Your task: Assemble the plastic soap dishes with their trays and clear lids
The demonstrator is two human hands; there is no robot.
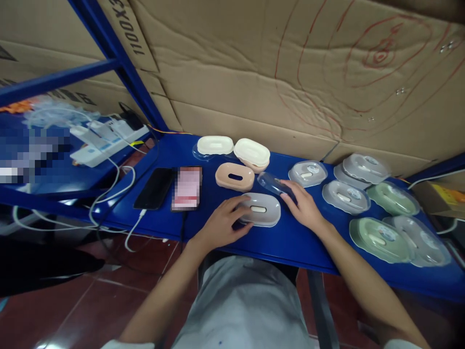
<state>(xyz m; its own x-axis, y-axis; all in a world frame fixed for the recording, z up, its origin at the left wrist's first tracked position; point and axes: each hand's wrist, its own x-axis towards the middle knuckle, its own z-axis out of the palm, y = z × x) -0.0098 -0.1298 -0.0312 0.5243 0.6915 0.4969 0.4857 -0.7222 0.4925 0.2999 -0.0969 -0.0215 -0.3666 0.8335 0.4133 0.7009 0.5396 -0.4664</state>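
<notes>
A grey oval soap dish point(271, 214) with a pale slot piece in its middle lies on the blue table before me. My left hand point(225, 222) holds its left end, with fingers over the rim and the thumb at the near side. Just beyond the dish's right end, my right hand point(303, 206) has its fingertips on a clear plastic lid point(271, 183), which lies low over the table. A peach soap dish point(225, 180) with a dark oval slot sits behind the grey one. Two cream-topped dishes stand farther back, including a cream piece point(215, 144) on clear plastic.
Several lidded grey dishes point(308, 173) and green dishes point(381, 241) stand on the right. Two phones, one a black phone point(153, 189), lie on the left near white cables. A cardboard wall point(232, 87) closes the back; a power strip point(105, 143) sits far left.
</notes>
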